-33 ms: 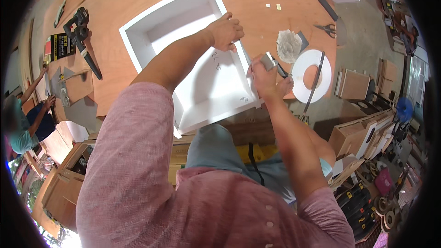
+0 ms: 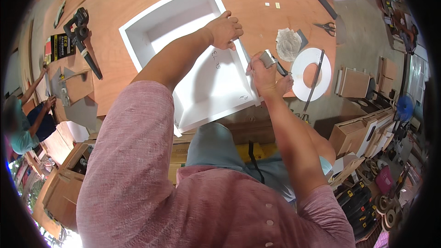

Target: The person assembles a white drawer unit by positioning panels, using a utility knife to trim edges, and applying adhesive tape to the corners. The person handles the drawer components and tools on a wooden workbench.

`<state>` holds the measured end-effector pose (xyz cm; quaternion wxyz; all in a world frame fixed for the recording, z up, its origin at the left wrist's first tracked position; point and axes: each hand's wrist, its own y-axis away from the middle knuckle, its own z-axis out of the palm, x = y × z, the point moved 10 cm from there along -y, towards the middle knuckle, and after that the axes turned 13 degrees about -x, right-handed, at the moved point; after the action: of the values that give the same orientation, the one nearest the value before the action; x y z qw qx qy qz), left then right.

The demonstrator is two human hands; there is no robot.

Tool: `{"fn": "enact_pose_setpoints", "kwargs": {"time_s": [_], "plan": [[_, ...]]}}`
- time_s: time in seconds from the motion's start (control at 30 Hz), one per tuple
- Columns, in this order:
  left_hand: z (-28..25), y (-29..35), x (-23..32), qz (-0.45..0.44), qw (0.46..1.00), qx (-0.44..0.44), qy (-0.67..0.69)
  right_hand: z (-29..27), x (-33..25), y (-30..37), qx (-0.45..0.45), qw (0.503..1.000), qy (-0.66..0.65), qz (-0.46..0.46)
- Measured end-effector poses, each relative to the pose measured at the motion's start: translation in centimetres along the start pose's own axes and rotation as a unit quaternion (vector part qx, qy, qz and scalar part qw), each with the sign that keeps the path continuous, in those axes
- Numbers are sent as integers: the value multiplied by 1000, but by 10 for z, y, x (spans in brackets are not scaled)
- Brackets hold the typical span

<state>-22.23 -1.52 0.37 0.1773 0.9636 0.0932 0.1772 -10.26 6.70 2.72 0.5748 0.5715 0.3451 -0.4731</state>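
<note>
A white open-topped box (image 2: 202, 85) lies slantwise at the table's near edge, with handwritten marks inside. My left hand (image 2: 224, 31) reaches across it, fingers closed over its right rim. Just outside that same side, my right hand (image 2: 264, 74) is closed around a small silver-and-black hand tool (image 2: 268, 59). The tool's exact kind is hard to make out. Bare skin also shows beside and behind my right forearm; whose it is, I cannot tell.
On the wooden table (image 2: 257, 23) lie a white tape roll (image 2: 301, 88) under a dark strip (image 2: 317, 73), crumpled paper (image 2: 288, 45), scissors (image 2: 327, 28), a black blower (image 2: 81, 32) and a black-and-yellow can (image 2: 63, 47). Another person (image 2: 23, 124) is at far left.
My right hand and the tool have shifted very slightly along the box's side, away from me. My left hand keeps its hold on the rim.
</note>
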Motion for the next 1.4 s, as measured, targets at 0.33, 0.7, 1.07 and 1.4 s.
{"fn": "enact_pose_setpoints", "kwargs": {"time_s": [0.33, 0.7, 1.07, 1.4], "plan": [[-6, 8, 17, 5, 1000, 6, -11, -6, -48, 21, 34, 992, 85, 84], [13, 5, 38, 65, 994, 47, 69, 7, -72, 46, 15, 948, 313, 60], [12, 5, 36, 93, 988, 91, 88, 8, -59, 41, -27, 932, 348, 96], [13, 4, 37, 73, 991, 82, 70, -2, -42, 42, 5, 991, 100, 93]]}}
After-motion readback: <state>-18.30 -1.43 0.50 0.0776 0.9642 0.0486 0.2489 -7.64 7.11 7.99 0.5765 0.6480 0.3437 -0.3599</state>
